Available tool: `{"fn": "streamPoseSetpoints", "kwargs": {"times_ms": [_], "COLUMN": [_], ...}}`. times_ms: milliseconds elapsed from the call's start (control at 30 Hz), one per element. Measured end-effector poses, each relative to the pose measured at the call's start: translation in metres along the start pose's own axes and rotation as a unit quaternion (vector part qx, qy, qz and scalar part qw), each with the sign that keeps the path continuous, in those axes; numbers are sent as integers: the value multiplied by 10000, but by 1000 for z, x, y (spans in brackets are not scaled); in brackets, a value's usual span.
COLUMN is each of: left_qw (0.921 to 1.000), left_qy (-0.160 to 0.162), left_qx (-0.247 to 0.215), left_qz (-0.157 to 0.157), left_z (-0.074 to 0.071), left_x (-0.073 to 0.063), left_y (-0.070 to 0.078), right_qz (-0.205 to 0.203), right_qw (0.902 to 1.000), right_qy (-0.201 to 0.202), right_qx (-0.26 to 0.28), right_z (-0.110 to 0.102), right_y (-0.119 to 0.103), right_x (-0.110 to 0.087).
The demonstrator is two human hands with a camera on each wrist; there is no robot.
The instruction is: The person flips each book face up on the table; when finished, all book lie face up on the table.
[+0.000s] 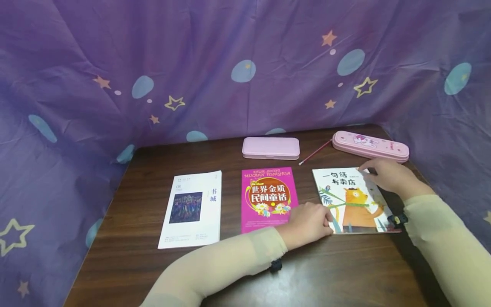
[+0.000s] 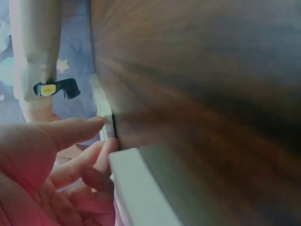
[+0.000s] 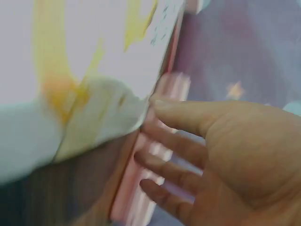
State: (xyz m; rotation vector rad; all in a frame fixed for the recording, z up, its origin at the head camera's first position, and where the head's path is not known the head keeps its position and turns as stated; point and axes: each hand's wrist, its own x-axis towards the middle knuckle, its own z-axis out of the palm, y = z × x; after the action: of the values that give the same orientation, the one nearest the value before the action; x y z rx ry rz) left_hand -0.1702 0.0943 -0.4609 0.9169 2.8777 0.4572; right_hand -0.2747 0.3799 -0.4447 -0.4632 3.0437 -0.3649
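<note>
A thin picture book [image 1: 356, 209] with an orange bear on its white cover lies at the right of the table. My left hand [image 1: 308, 221] is at its lower left corner, with the thumb and a finger [image 2: 110, 143] pinching the edge. At the upper right edge is my right hand [image 1: 391, 175]; in the right wrist view its thumb [image 3: 174, 113] and index finger meet the book's border, the other fingers spread below. Just left lies a magenta storybook [image 1: 268, 204], its lower right corner hidden by my left hand.
A white booklet [image 1: 207, 221] lies at the left. Behind the books are a plain pink pencil case [image 1: 270, 147], a red pencil [image 1: 316, 152] and a longer pink case with a rabbit [image 1: 370, 145]. A purple patterned curtain [image 1: 215, 85] borders the wooden table [image 1: 307, 273].
</note>
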Motion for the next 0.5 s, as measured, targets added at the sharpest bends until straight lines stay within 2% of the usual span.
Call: {"fn": "streamPoseSetpoints", "kwargs": {"times_ms": [133, 300, 400, 500], "left_qw": [10000, 9990, 9977, 9972], "left_qy": [53, 179, 258, 381], "left_qx": [-17, -349, -496, -466], "left_qz": [24, -231, -394, -451], "left_z": [-5, -19, -29, -40], "left_x": [-4, -15, -23, -33], "left_y": [-7, -19, -30, -44], "right_qz": [229, 143, 103, 54], "right_qw": [9996, 9995, 9999, 9997], "right_qy": [-152, -222, -99, 238], "right_qx": [72, 193, 95, -19], "right_z": [-4, 5, 15, 24], "right_y": [-30, -52, -61, -70], "right_x": [-1, -7, -11, -15]}}
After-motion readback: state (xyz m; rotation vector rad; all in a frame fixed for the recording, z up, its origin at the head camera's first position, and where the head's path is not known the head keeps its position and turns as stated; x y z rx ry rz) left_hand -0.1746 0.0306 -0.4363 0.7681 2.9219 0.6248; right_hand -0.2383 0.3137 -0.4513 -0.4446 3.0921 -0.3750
